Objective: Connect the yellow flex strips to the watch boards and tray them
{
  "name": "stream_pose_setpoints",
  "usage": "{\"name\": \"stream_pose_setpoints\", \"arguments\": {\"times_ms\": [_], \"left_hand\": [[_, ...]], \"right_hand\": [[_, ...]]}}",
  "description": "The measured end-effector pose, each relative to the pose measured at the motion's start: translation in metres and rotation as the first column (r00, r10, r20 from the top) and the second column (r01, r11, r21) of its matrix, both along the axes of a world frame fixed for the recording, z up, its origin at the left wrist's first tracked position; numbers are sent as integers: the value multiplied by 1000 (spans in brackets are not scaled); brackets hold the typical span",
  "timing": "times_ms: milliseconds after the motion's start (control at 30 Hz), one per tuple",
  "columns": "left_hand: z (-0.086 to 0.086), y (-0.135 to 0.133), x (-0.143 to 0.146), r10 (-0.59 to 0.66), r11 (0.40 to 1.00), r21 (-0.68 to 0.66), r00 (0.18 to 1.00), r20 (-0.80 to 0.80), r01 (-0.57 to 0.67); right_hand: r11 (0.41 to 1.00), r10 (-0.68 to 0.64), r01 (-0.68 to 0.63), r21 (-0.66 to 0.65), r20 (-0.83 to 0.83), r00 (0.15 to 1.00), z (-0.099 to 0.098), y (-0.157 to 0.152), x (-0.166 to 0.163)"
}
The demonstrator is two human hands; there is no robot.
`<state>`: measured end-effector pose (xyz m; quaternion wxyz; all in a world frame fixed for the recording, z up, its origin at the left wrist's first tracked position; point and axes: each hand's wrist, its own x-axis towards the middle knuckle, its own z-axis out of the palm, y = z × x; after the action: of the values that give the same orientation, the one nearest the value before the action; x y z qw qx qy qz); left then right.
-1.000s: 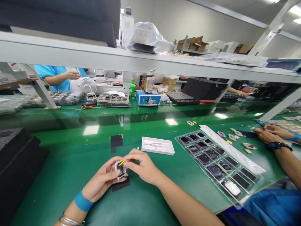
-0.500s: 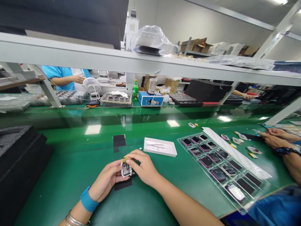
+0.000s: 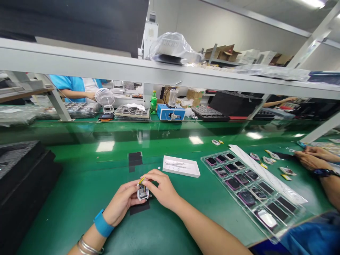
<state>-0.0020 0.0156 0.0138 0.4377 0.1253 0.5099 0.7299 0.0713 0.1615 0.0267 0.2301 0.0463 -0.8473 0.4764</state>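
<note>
My left hand (image 3: 122, 202) grips a small white watch-like device (image 3: 142, 192) with a dark screen, just above a black foam pad (image 3: 138, 208) on the green table. My right hand (image 3: 161, 189) is closed against the device's right side, its fingertips pinching at the top where a thin yellow strip (image 3: 141, 181) sticks out. A white shallow tray (image 3: 181, 166) with tweezers in it lies a little beyond my hands. To the right lies a clear plastic tray (image 3: 285, 216) with several dark-screened devices in its pockets.
Black foam stacks (image 3: 22, 177) stand at the left. Small black pads (image 3: 135, 160) lie ahead. Another person's hands (image 3: 309, 157) work at the right among loose parts. A steel shelf (image 3: 159, 72) spans overhead; a fan, green bottle and blue box stand beyond.
The device has tipped more upright between my hands, and both hands shifted slightly right in view. The yellow strip stays at its top.
</note>
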Motion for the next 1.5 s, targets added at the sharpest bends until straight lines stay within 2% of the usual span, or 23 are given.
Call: {"name": "stream_pose_setpoints", "arguments": {"times_ms": [367,533,667,733,800,867,967,1067,1367,1500], "left_hand": [[1,3,2,-50,995,-86,993,-106,41],[-3,4,2,-25,992,-128,995,-94,12],[-3,-1,-9,85,984,-155,996,-23,-87],[-2,-5,-17,144,976,-162,990,-6,-143],[-1,-10,-25,170,972,-168,985,14,-166],[1,-14,-28,172,971,-178,984,40,-162],[4,-15,-27,159,972,-183,985,61,-145],[5,-13,-24,157,974,-173,985,66,-143],[5,-12,-23,167,975,-157,984,68,-154],[5,-12,-23,173,974,-162,983,69,-160]], "right_hand": [[999,0,0,32,13,1000,-4,-2,0],[999,13,-14,37,36,999,-5,-3,-2],[999,-33,38,-36,124,992,-12,-3,-7],[998,-59,56,23,207,977,-17,-4,-9],[988,-71,30,155,262,962,-21,-7,-8],[961,-85,5,278,276,958,-24,-10,-8],[927,-129,20,375,267,955,-28,-16,-7],[921,-163,43,386,284,945,-29,-20,-9],[949,-221,140,283,280,934,-31,-24,-14],[929,-214,116,353,252,944,-35,-26,-13]]}}
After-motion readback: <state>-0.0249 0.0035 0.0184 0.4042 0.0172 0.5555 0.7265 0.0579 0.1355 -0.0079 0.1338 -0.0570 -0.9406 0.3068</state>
